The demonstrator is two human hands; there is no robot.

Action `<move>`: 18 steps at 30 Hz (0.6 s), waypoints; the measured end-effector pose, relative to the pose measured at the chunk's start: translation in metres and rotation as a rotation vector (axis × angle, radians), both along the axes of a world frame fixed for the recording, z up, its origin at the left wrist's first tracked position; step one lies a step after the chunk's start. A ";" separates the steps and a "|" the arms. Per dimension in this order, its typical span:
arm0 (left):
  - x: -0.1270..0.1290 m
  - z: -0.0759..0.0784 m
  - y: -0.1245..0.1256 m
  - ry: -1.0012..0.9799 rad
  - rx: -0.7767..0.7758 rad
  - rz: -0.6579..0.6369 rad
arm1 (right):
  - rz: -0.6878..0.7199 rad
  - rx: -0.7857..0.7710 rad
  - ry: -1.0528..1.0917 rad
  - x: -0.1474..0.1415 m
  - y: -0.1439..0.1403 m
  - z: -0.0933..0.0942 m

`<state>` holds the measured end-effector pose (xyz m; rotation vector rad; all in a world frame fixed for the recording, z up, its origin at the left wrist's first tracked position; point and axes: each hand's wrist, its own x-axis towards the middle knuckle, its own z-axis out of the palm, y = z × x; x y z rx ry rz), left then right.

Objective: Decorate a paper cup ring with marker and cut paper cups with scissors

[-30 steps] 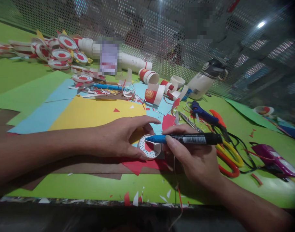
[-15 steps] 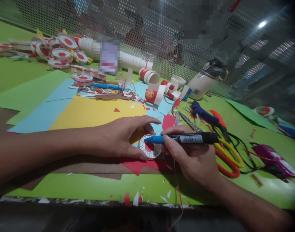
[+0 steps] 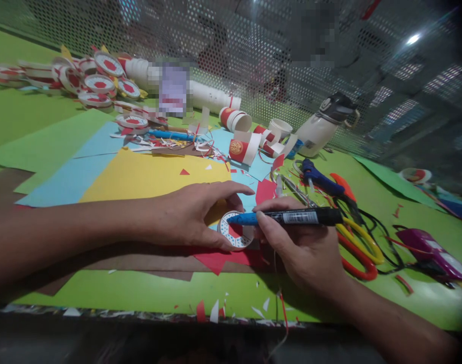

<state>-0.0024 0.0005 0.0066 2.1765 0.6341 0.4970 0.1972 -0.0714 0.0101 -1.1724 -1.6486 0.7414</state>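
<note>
Blue-tipped, the marker (image 3: 287,217) lies level in the right hand (image 3: 303,247), pinched between thumb and fingers, its tip touching the rim of a small white ring (image 3: 235,236) with a red centre. The left hand (image 3: 185,215) curls around the ring's left side, thumb and fingers apart, holding it on red paper (image 3: 219,259). Scissors (image 3: 358,245) lie just right of the marker.
</note>
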 end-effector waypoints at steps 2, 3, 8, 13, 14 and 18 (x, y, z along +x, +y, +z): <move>0.000 0.000 0.000 0.002 -0.001 0.003 | -0.006 0.023 -0.027 -0.001 0.000 0.002; 0.000 0.000 0.000 0.002 -0.001 0.004 | -0.009 0.033 -0.042 -0.001 0.000 0.003; -0.001 -0.002 0.001 -0.001 0.020 -0.003 | -0.007 0.057 -0.078 -0.002 0.000 0.006; 0.000 -0.003 0.000 -0.003 0.003 0.002 | -0.004 0.070 -0.046 -0.004 0.002 0.005; 0.000 -0.003 0.000 -0.008 -0.003 0.001 | -0.012 0.075 -0.038 -0.004 0.002 0.004; 0.000 -0.003 0.000 -0.023 -0.031 -0.013 | -0.033 0.074 0.006 -0.005 0.003 0.003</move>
